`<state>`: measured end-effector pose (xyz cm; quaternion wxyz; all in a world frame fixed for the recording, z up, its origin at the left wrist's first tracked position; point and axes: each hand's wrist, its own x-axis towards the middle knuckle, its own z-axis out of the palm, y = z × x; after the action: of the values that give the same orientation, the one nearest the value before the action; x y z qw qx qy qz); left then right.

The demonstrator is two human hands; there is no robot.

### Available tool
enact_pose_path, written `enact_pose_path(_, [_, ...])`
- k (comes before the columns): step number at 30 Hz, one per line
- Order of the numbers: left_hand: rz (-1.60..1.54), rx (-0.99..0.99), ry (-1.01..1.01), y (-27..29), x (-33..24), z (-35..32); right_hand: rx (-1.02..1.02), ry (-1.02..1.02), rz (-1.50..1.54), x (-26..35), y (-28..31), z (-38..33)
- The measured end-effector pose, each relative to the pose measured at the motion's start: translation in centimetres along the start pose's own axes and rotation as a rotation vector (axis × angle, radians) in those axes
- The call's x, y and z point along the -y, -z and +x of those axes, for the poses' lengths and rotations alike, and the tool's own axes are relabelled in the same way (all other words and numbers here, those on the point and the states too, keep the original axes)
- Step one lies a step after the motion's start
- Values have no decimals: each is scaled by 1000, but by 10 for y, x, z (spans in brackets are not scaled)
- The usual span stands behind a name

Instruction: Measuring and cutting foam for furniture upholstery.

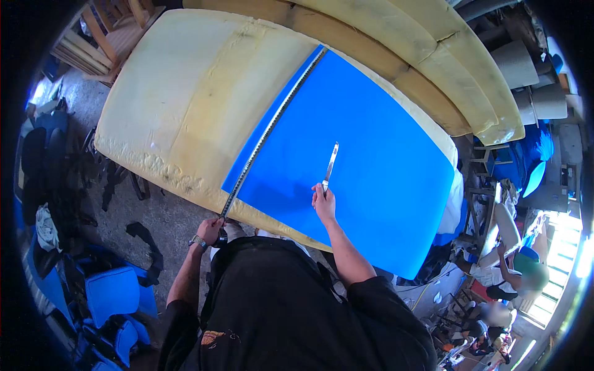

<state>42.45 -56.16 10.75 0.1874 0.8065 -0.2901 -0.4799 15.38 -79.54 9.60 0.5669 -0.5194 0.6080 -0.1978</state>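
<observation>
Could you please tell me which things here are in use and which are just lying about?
In use:
- bladed tool in right hand
- tape measure in left hand
- blue sheet
- foam slab under it

Seemingly lying about:
- dark strip on floor
- white cloth
- pale rolls

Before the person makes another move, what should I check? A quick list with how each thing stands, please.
1. Left hand gripping the tape measure: ok.
2. Tape measure laid across the blue sheet: ok.
3. Tape measure flush with the sheet's left edge: not ok; a blue strip shows beyond it.
4. Right hand holding the shiny metal tool: ok.
5. Metal tool touching the sheet: cannot tell.
</observation>
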Motion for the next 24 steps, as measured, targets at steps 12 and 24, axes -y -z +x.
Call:
enact_pose_path(12, [10,-9,30,6,2,15,25,-29,69,-1,1,0])
enact_pose_path(24, [31,-265,-30,-21,18,19,94,438,-409,51,24,15])
